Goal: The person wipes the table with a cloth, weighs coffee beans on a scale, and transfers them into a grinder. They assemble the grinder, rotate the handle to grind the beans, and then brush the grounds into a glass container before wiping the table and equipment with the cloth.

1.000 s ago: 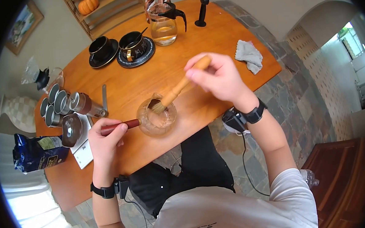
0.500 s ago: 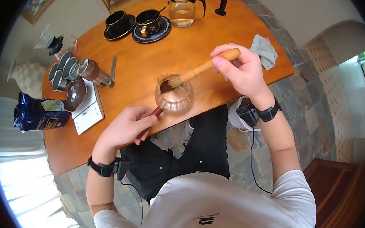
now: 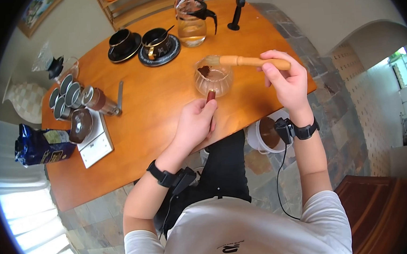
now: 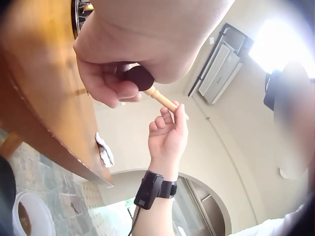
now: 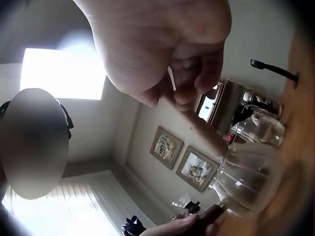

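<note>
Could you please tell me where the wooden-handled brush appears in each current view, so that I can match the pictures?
Head: the brush lies right of centre, above the middle, its bristles at the rim of the glass pot.
Left wrist: the brush is near the centre; its bristles are out of sight.
Right wrist: the brush is right of centre, slanting down to the pot.
Shared landmark: the pot's dark handle.

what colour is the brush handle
Light orange-brown; the brush handle shows best in the head view.
</note>
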Tool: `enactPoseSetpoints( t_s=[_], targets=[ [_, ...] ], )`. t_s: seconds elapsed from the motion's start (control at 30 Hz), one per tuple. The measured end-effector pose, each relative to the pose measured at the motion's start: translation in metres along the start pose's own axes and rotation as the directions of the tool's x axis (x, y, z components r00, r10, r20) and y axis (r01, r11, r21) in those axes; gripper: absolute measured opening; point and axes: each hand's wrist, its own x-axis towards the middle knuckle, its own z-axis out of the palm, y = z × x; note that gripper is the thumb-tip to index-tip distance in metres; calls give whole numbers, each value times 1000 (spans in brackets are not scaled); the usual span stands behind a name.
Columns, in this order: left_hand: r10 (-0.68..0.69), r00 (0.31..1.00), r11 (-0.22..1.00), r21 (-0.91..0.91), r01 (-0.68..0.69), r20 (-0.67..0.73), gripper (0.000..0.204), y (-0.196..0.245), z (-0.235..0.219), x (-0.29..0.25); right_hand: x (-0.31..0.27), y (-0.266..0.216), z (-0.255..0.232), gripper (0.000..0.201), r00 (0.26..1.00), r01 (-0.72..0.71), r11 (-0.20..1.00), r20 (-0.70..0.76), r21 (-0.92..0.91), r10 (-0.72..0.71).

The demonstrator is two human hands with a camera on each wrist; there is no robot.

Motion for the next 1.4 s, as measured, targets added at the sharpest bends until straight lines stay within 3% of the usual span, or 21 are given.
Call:
enactPoseSetpoints(
  t_s=[0.03,0.1,0.13,0.2,0.23,0.3,0.43,0.53,0.63,0.7,0.83,0.9,0.93,1.0,1.03,1.1,1.13,1.2,1.33,1.37,1.4],
  targets=[
    [20,1000,1000,7,-20,4,30,0,5,12,4,3,-6,19,1000,9,1000,-5,-14,-9],
    [52,999,998,25,-52,0,30,3,14,34,10,7,-18,18,999,14,960,45,-281,-2],
    [75,997,996,48,-74,-18,30,6,18,44,9,7,-21,18,999,20,956,39,-292,-9],
    [94,995,994,51,-92,-31,31,12,24,57,9,5,-22,16,996,-80,996,-42,-47,78],
    [100,993,994,53,-97,-56,32,14,27,63,11,8,-25,16,996,-76,996,-39,-56,74],
    [114,991,992,54,-110,-74,33,12,29,76,13,14,-30,17,998,58,924,30,-377,-51],
    [146,985,988,64,-140,-97,36,8,36,92,11,14,-27,18,995,83,940,-27,-331,-97],
    [137,985,987,98,-126,-107,37,10,40,97,11,11,-25,18,999,-37,924,-9,-380,36],
    [142,983,986,100,-131,-120,38,5,41,104,10,18,-28,18,994,23,964,-100,-263,-51],
    [156,979,984,107,-142,-129,39,1,42,109,9,20,-30,19,1000,17,913,-17,-407,-27],
    [132,982,987,106,-118,-138,37,-1,52,115,1,29,-34,20,993,85,918,-40,-387,-109],
    [134,983,987,107,-121,-126,38,-1,55,119,-5,30,-33,22,999,-43,948,-35,-314,34],
    [131,983,987,106,-118,-129,38,-1,55,121,-6,33,-35,22,999,-39,946,-34,-321,29],
    [139,981,986,107,-125,-137,38,-4,55,126,-7,41,-37,26,982,-37,978,-190,-208,-4],
    [141,979,985,116,-125,-144,39,-5,54,128,-6,49,-39,26,983,-35,977,-183,-209,-4],
    [158,976,983,117,-142,-147,39,-3,54,132,-4,65,-43,29,972,160,777,-40,-609,-232],
    [174,974,980,123,-156,-148,39,-2,54,133,-8,72,-43,29,972,159,777,-40,-609,-231],
    [153,979,983,121,-137,-135,41,3,53,135,-11,77,-35,31,989,136,569,82,-811,-120],
    [138,983,977,182,-115,-120,50,7,50,133,-5,100,-29,31,981,196,414,177,-889,-84],
    [173,978,964,224,-144,-116,50,5,46,129,-1,106,-25,33,967,251,406,210,-879,-143],
    [201,972,949,271,-162,-122,50,0,43,130,2,107,-21,35,969,246,383,230,-890,-87]
  ],
)
